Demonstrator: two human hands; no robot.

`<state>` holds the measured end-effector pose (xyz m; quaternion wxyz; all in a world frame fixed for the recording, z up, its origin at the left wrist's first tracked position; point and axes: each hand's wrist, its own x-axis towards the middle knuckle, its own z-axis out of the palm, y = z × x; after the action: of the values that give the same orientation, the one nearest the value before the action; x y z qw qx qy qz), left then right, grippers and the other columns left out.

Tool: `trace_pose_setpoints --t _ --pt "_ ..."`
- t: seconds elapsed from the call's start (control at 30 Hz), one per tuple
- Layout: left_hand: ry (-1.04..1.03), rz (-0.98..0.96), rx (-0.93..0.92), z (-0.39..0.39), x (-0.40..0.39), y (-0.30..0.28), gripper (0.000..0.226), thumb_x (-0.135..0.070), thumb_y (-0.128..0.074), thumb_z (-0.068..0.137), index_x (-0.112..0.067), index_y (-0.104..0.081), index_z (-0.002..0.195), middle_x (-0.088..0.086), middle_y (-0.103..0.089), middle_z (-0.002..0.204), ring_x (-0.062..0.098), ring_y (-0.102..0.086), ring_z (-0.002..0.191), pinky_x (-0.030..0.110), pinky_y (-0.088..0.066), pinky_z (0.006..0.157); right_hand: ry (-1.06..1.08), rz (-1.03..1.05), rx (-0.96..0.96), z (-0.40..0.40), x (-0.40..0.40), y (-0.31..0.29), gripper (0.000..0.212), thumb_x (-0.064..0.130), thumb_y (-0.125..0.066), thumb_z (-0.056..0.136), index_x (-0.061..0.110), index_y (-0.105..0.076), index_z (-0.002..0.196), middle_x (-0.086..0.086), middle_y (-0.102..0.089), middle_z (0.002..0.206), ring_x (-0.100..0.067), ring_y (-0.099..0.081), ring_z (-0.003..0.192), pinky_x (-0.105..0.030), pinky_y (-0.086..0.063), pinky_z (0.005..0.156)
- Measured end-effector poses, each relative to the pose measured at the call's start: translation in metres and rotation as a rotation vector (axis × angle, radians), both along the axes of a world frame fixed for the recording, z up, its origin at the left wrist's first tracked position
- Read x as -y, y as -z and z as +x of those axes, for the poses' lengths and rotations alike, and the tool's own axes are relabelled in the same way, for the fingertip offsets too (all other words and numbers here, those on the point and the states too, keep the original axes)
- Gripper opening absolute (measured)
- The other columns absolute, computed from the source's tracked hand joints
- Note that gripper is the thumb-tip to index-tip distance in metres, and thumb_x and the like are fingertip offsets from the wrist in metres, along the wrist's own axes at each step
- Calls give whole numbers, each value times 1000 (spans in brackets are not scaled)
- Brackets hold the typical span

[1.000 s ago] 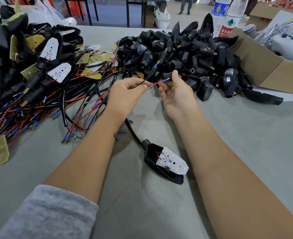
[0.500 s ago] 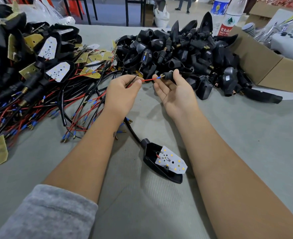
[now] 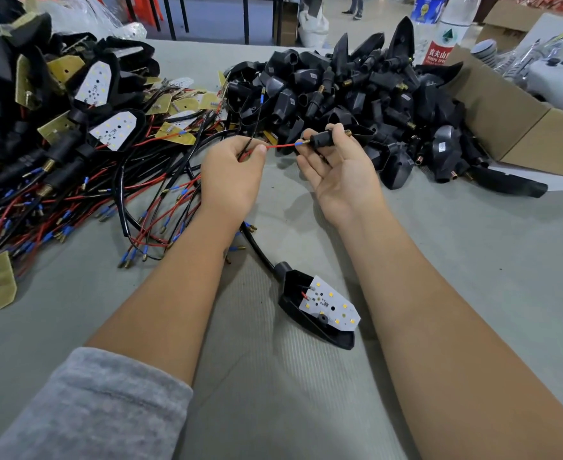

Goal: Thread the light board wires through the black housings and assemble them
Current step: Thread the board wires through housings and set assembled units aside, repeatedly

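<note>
Left hand (image 3: 232,174) fingers curl, pinching the thin red wire (image 3: 280,146); right hand (image 3: 339,171) fingertips pinch a small black cylindrical housing (image 3: 323,140), other fingers spread. The wire's blue-tipped end (image 3: 299,144) touches the housing; entry is unclear.

You are in an assembly workshop: the grey worktable (image 3: 472,260) carries a heap of black housings (image 3: 356,91), a pile of wired light boards (image 3: 74,134) and a cardboard box (image 3: 522,127).
</note>
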<state>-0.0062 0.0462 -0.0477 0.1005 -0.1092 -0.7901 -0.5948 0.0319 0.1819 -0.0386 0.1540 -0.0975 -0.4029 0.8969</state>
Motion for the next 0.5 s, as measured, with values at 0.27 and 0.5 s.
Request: trace_pose_setpoints --t 0.27,0.5 --pt "15 49 30 -1 2 -1 16 -22 -55 97 -23 -67 86 2 -64 84 10 -54 75 24 -47 68 68 72 54 -2 1 1 5 17 -51 101 18 -55 98 -10 -70 102 -14 -60 81 -23 -47 75" --pt "54 163 54 5 3 -8 23 -22 -56 96 -29 -66 77 -8 -51 62 2 -37 49 17 -35 50 65 51 53 -2 0 3 9 11 -52 100 18 -57 98 -15 -68 108 -17 -64 87 -25 -52 79"
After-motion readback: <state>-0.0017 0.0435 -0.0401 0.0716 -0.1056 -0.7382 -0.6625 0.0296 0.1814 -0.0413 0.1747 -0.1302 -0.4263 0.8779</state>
